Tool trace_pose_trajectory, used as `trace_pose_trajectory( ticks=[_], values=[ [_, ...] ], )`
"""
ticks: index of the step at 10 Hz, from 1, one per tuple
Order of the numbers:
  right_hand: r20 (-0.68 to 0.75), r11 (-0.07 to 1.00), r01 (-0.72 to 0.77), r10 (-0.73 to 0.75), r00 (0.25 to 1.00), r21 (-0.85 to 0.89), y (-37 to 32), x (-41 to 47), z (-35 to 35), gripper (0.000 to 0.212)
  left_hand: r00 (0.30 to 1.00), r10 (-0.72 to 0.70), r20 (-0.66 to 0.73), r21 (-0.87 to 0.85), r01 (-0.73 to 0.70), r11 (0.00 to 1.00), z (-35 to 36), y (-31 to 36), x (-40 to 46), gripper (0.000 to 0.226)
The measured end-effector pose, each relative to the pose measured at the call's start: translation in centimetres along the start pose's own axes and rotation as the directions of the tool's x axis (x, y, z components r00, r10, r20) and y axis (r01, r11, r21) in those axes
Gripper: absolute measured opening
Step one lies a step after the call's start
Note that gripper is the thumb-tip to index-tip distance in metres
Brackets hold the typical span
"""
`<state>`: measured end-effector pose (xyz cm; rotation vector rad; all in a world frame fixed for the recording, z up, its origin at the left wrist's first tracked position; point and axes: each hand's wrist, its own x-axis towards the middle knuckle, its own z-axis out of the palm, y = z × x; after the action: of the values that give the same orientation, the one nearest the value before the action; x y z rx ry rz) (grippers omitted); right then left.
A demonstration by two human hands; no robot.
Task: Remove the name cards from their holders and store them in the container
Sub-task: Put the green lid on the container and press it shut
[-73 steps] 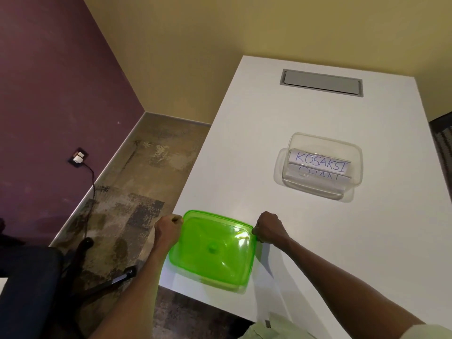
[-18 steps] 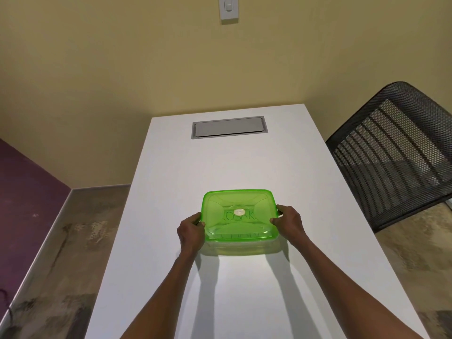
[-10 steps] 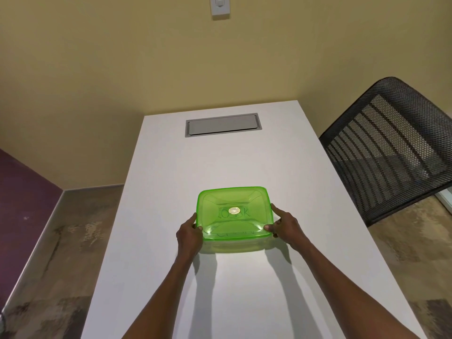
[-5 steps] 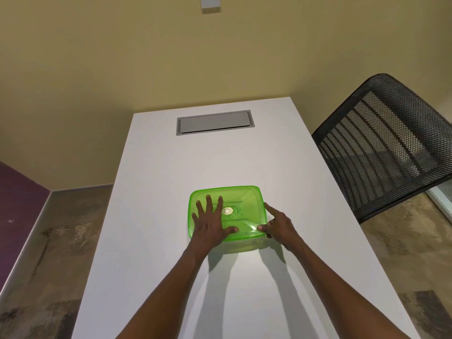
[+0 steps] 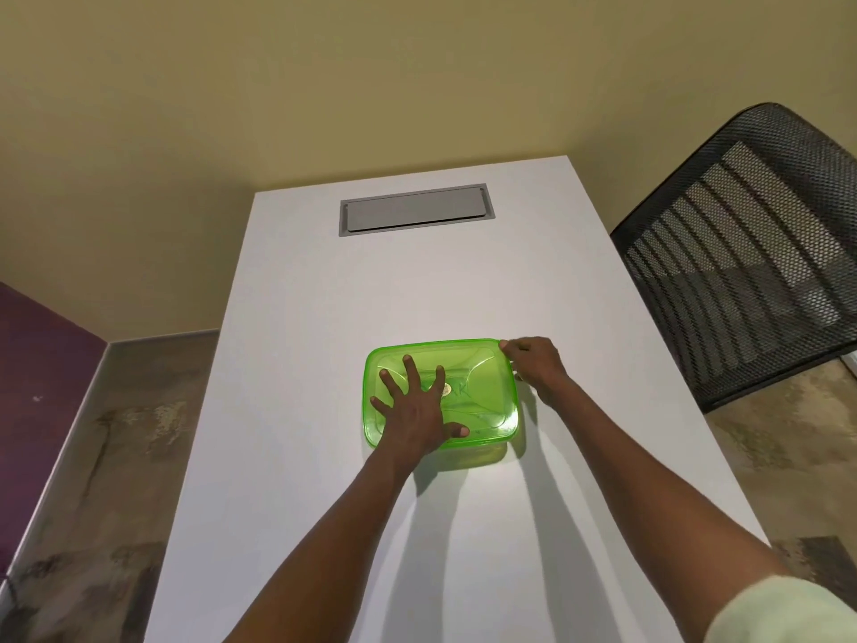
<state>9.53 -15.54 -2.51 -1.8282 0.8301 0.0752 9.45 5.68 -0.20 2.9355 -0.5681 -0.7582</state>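
Centre of frame, on smooth white table (image 5: 324,294): translucent green lid (image 5: 482,401), a rounded rectangle, closing the container (image 5: 482,454). Left hand (image 5: 412,410) flat on the lid, fingers spread straight. Right hand (image 5: 533,364) at the upper right corner, fingers curled, pinching the rim. Right of frame: black mesh chair (image 5: 742,252).

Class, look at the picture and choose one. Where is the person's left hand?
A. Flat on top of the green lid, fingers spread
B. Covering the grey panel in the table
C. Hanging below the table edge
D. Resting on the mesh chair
A: the left hand lies palm down with fingers spread on the green lid, while the right hand is at the lid's far right corner.
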Motion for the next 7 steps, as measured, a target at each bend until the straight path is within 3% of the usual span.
trace_pose_trajectory(
  ticks=[1, 4, 7],
  values=[
    [0.008, 0.998, -0.063, 0.063, 0.998, -0.021, -0.6, 1.6, 0.6, 0.047, 1.000, 0.009, -0.003, -0.005, -0.009, 1.000, 0.0, 0.0, 0.0, 0.108],
    [-0.056, 0.964, -0.248, 0.254, 0.966, 0.096, -1.2, 2.5, 1.2, 0.040, 1.000, 0.011, 0.003, 0.010, -0.011, 1.000, -0.1, 0.2, 0.1, 0.106],
    [-0.004, 0.967, -0.245, 0.246, 0.969, 0.068, -1.5, 3.1, 1.3, 0.039, 1.000, 0.011, 0.010, -0.010, -0.011, 1.000, -0.1, 0.2, 0.0, 0.107]
  ],
)
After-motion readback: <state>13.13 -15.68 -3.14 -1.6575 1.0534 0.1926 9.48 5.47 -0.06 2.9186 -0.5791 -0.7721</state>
